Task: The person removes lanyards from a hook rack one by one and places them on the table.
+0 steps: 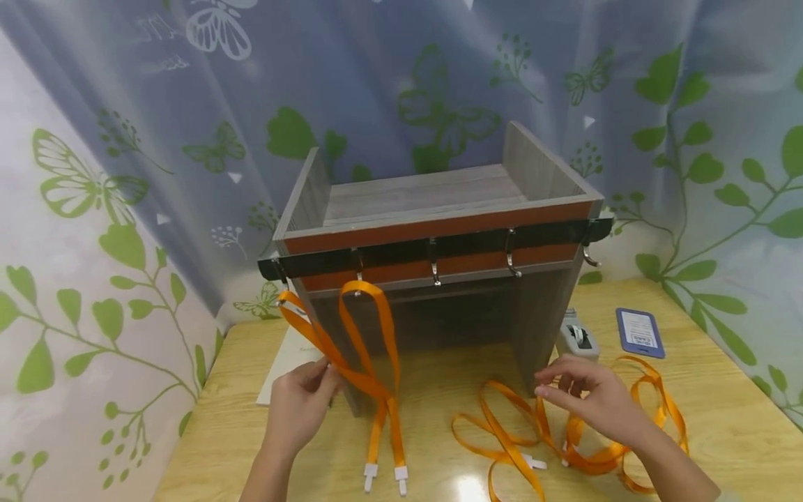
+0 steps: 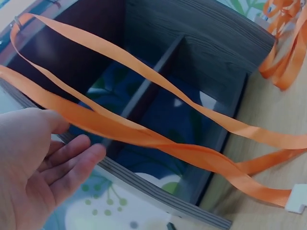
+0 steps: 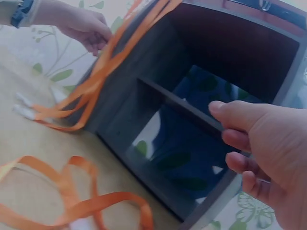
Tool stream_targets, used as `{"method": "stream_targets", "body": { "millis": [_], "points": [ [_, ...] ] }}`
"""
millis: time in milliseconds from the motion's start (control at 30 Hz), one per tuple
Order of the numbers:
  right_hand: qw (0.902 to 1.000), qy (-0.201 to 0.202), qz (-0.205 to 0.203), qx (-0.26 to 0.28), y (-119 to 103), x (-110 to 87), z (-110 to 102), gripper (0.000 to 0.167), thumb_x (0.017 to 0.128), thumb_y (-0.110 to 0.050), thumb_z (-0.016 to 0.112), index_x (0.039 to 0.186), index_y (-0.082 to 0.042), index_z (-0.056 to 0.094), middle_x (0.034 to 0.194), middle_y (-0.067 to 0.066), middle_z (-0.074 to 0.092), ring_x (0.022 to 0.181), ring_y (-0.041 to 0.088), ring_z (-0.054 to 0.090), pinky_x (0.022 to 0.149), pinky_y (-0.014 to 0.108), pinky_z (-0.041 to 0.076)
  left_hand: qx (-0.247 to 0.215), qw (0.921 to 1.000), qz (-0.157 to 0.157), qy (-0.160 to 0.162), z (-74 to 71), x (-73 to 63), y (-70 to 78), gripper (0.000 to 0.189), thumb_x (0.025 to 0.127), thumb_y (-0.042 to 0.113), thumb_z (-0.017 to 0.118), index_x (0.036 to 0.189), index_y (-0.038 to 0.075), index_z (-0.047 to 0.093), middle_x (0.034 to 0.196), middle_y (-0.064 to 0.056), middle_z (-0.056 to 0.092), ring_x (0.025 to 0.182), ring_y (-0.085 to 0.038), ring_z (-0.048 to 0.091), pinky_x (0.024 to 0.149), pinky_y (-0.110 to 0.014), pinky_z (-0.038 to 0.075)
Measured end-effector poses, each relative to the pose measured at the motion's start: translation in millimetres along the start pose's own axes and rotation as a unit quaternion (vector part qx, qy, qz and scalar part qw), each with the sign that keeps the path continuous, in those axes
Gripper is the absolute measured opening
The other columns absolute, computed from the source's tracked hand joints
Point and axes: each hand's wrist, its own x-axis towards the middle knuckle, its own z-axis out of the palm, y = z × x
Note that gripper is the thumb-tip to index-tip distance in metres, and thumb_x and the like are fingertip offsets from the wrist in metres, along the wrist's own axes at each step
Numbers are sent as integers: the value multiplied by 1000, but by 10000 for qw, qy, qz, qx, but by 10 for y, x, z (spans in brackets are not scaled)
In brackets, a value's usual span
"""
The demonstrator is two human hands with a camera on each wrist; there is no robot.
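Two orange lanyards hang at the left of the hook rail point(image 1: 401, 252). One lanyard point(image 1: 314, 336) loops over the end hook, the other point(image 1: 387, 324) over the second hook. Their straps cross lower down, above white clips point(image 1: 370, 474). My left hand point(image 1: 301, 397) is beside the end lanyard, its loosely bent fingers right at the strap's edge in the left wrist view. My right hand point(image 1: 590, 397), fingers loosely bent and holding nothing, hovers near the shelf's right side panel point(image 3: 288, 72). Under and beside it, more orange lanyards point(image 1: 502, 432) lie loosely looped on the table.
A grey wooden shelf unit point(image 1: 426, 202) stands on the wooden table point(image 1: 207, 432), with bare hooks point(image 1: 435, 268) along the rail's middle and right. A blue card holder point(image 1: 640, 332) and a small whitish device point(image 1: 577, 338) lie at right; a pale booklet point(image 1: 285, 362) at left. Patterned curtain behind.
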Motion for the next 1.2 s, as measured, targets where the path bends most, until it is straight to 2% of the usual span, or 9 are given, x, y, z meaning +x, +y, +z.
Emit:
{"method": "stream_targets", "body": {
  "millis": [200, 300, 433, 500, 667, 767, 867, 1067, 1200],
  "points": [
    [9948, 695, 716, 217, 14, 206, -101, 14, 91, -7, 72, 98, -7, 59, 81, -5, 61, 58, 12, 56, 53, 25, 47, 23, 9955, 0, 944, -110, 8, 185, 16, 91, 3, 68, 77, 9, 75, 63, 0, 72, 51, -3, 63, 46, -16, 47],
    [9900, 1060, 878, 314, 23, 291, -124, 20, 92, -8, 72, 104, -4, 56, 80, -8, 59, 57, 11, 55, 53, 25, 47, -315, 9933, 137, 1106, -142, -3, 314, 25, 91, 0, 67, 69, 12, 71, 60, -1, 71, 49, -3, 61, 43, -18, 44],
    [9873, 1146, 1033, 386, 29, 358, -137, 26, 93, -12, 71, 114, -3, 60, 84, -11, 60, 57, 12, 55, 54, 25, 47, -1049, 9910, 492, 670, -154, -21, 480, 11, 89, -4, 68, 88, 4, 77, 70, -9, 74, 60, -7, 69, 54, -21, 55],
    [9869, 1102, 1126, 358, 23, 380, -139, 28, 93, -15, 71, 117, -3, 64, 84, -11, 61, 59, 12, 56, 56, 25, 47, -1181, 9915, 458, 306, -147, -13, 553, 18, 88, -1, 72, 105, 0, 76, 77, -10, 75, 65, -8, 71, 60, -23, 58],
    [9814, 937, 1656, 270, -32, 400, -169, 43, 95, -25, 70, 127, 2, 65, 86, -19, 65, 74, 0, 61, 66, 19, 53, -712, 9960, -363, -388, -83, 66, 652, 53, 82, 21, 83, 128, 1, 66, 84, -3, 77, 69, -8, 71, 64, -24, 59],
    [9748, 657, 2109, 310, -78, 372, -201, 53, 96, -33, 68, 136, 1, 59, 95, -22, 69, 88, -8, 62, 73, 17, 54, -545, 9932, -862, -568, -4, 96, 660, 59, 79, 29, 86, 126, 1, 67, 81, -1, 75, 66, -10, 71, 63, -25, 58],
    [9685, 425, 2428, 352, -111, 328, -213, 58, 97, -38, 65, 139, -1, 56, 105, -21, 70, 93, -9, 61, 76, 18, 55, -671, 9894, -1105, -662, 94, 80, 670, 58, 76, 33, 87, 121, 1, 70, 79, -3, 74, 62, -13, 71, 57, -26, 58],
    [9632, 464, 2630, 288, -137, 278, -173, 57, 97, -41, 64, 139, -4, 57, 112, -16, 70, 89, 1, 60, 74, 23, 55, -962, 9890, -879, -698, 312, 12, 715, 52, 77, 34, 87, 113, -1, 74, 74, -5, 73, 55, -12, 69, 54, -24, 57],
    [9619, 523, 2670, 276, -160, 281, -158, 58, 97, -41, 64, 140, -3, 56, 127, 4, 69, 87, 3, 60, 72, 24, 54, -1036, 9892, -692, -770, 431, 16, 725, 39, 79, 32, 85, 100, 1, 77, 73, -5, 72, 57, -9, 67, 56, -23, 56]
  ]
}}
